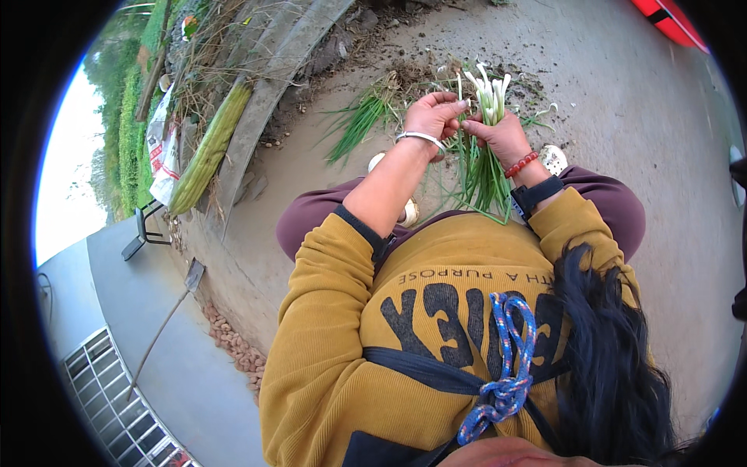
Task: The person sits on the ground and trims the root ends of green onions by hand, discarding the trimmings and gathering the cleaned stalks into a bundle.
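Note:
My right hand (503, 139), with a red bead bracelet and a dark wristband, grips a bunch of green onions (492, 99). Their white ends point away from me and the long green leaves hang towards my lap. Just left of the bunch, my left hand (433, 119), wearing a silver bangle, has its thumb and fingers closed at a single thin onion stalk (460, 87). The exact finger contact is partly hidden. Another pile of green onions (363, 119) lies on the concrete ground to the left, its leaves spread towards me.
Soil and plant scraps (525, 87) lie around the bunch. A long ridged green-yellow gourd (210, 152) rests on the stone edging at left, by a white sack (162, 146). Further off are a shovel (194, 277), a black stool (140, 230) and a red object (671, 20).

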